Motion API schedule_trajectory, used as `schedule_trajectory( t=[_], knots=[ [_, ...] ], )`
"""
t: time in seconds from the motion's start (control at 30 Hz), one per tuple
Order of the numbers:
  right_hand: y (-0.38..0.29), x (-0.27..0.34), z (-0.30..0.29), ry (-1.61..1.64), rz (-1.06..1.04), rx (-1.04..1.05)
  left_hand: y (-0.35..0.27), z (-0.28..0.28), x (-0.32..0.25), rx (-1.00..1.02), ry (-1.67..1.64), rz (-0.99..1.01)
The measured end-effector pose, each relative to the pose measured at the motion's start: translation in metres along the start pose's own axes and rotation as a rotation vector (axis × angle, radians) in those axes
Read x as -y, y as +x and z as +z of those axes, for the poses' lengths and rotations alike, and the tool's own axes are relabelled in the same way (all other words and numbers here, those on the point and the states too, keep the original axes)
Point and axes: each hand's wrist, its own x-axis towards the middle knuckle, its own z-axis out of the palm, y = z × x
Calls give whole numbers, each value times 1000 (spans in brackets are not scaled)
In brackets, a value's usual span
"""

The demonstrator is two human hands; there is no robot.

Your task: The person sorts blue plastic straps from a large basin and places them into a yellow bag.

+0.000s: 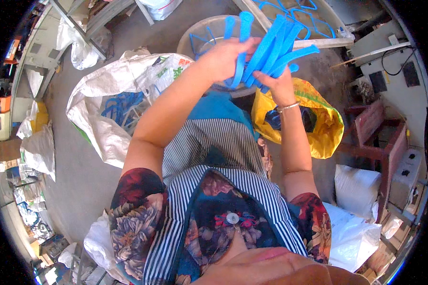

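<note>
My right hand [280, 85] grips a fanned bundle of blue strips [273, 50], flat and long with rounded ends. Beside it, my left hand [228, 57] holds a separate blue strip [246, 26] whose widened end sticks up past the fingers. Another blue end [229, 27] shows just left of that one; whether it is a separate strip I cannot tell. Both hands are raised over the near side of a large round basin [187, 37], close together. Thin blue pieces [203, 37] lie in the basin, and the hands hide part of it.
A white woven sack [89, 96] stands open at left with blue and whitish pieces inside. At right is an open yellow sack [328, 121] with dark contents. Beyond the basin, a framed surface [321, 43] bears bent blue pieces. A reddish wooden stand [371, 131] stands farther right.
</note>
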Motion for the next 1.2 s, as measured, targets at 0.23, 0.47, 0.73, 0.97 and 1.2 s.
schedule_trajectory(
  t=[0.23, 0.47, 0.73, 0.97, 1.2],
  knots=[
    [-23, 2, 11, -660, -246, 262, 29, -31, -4, -205, -583, -133],
    [-41, -34, 31, -363, -18, 361, 7, -34, 30, -353, -681, 43],
    [-55, -47, 48, -458, -75, 417, -60, -10, 50, -479, -560, 140],
    [-54, -34, 48, -755, -404, 431, -84, 1, 54, -397, 137, 151],
    [-42, -7, 24, -631, -156, 473, -82, 47, 32, -39, 791, 176]
  ],
)
